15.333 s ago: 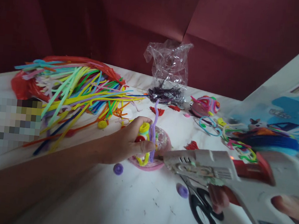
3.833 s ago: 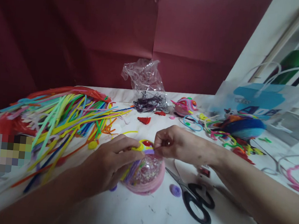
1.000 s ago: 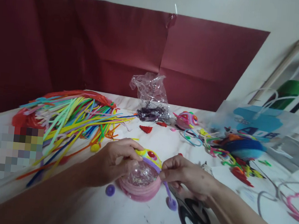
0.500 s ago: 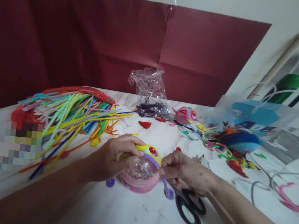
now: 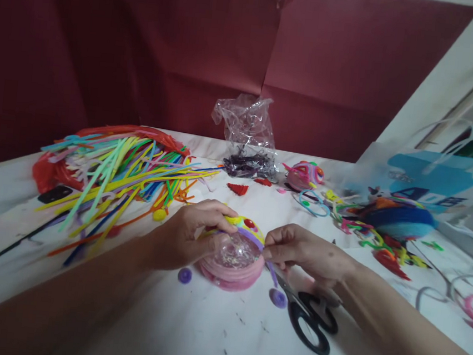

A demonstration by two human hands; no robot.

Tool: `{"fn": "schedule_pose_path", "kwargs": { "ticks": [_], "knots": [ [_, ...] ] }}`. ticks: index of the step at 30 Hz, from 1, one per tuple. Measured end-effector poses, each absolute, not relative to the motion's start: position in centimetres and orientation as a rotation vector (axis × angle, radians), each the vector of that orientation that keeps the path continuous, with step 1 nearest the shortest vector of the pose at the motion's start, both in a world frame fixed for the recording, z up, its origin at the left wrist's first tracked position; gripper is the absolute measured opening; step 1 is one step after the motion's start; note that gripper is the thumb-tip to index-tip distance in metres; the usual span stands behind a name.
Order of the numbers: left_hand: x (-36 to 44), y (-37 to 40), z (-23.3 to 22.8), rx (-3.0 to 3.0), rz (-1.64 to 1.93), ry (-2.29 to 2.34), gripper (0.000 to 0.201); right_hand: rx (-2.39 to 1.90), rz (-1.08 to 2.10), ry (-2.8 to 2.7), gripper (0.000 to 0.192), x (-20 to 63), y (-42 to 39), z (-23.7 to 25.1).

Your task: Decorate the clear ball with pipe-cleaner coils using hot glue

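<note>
A clear plastic ball [image 5: 233, 251] rests on the white table, its lower part wrapped in pink pipe cleaners. Yellow and purple pipe cleaners with a red spot cover its top. My left hand [image 5: 193, 232] is closed around the ball's left and upper side. At its right edge, my right hand [image 5: 296, 247] pinches a purple pipe cleaner [image 5: 273, 273], whose lower end reaches a flat purple coil [image 5: 278, 299]. Another small purple coil [image 5: 184, 276] lies left of the ball. Black-handled scissors [image 5: 310, 321] lie below my right hand, the blades partly hidden.
Loose pipe cleaners [image 5: 111, 171] are heaped at the left beside a phone [image 5: 6, 228]. A clear bag [image 5: 249, 134] stands at the back. Behind on the right are a pink fish-like craft [image 5: 303, 175], a blue wrapped ball [image 5: 399, 220] and a printed bag [image 5: 430, 168].
The camera view has shifted, so the table's contents appear slightly higher and farther right. Both hands keep nearly the same hold on the ball and the purple pipe cleaner.
</note>
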State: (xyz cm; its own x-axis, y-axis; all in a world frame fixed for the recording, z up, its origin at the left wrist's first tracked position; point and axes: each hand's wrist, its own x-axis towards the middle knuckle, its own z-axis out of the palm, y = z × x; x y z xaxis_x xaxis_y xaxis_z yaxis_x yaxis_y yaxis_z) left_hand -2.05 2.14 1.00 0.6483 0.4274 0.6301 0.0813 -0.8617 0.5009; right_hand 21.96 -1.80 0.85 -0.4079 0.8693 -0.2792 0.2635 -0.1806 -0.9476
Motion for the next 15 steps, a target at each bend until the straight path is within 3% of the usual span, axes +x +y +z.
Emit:
{"fn": "schedule_pose_path", "kwargs": {
  "ticks": [15],
  "knots": [
    [-1.75,1.86,1.14,2.438,1.073,0.401,0.018,-1.376,1.599,-1.688,0.027,22.14,-1.61,1.46]
  ]
}}
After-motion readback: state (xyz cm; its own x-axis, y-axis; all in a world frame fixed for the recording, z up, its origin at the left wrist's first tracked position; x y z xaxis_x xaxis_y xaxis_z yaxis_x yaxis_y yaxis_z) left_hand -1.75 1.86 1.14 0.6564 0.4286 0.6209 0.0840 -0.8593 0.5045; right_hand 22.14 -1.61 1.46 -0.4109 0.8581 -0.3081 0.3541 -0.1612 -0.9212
